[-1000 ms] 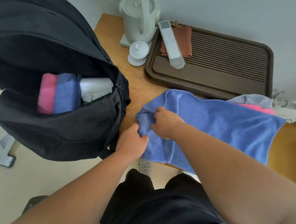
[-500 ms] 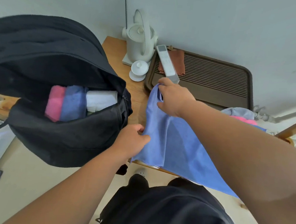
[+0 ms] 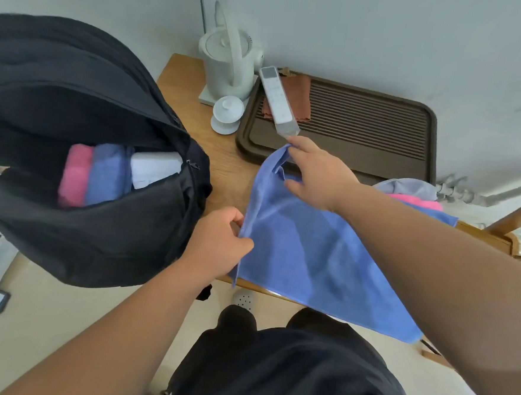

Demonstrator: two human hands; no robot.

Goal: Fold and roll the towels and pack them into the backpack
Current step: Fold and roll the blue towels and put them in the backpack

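A blue towel (image 3: 316,256) lies spread over the wooden table (image 3: 224,170), its near part hanging over the front edge. My left hand (image 3: 219,243) pinches its left edge near the table front. My right hand (image 3: 319,173) holds the far left corner, lifted by the tray. The open black backpack (image 3: 80,160) stands at the left with a pink roll (image 3: 75,178), a blue roll (image 3: 108,172) and a white roll (image 3: 155,168) inside. More towels, grey (image 3: 408,187) and pink (image 3: 419,203), lie at the right under the blue one.
A brown slatted tray (image 3: 366,127) sits at the table's back with a white remote (image 3: 275,101) and a brown cloth (image 3: 297,92) on it. A white kettle (image 3: 228,62) and a small lidded cup (image 3: 228,113) stand beside it. A wooden chair arm (image 3: 517,215) shows at right.
My hands were bunched together on the towel's left corner. The right hand has since drawn its corner away toward the tray, stretching the left edge between both hands.
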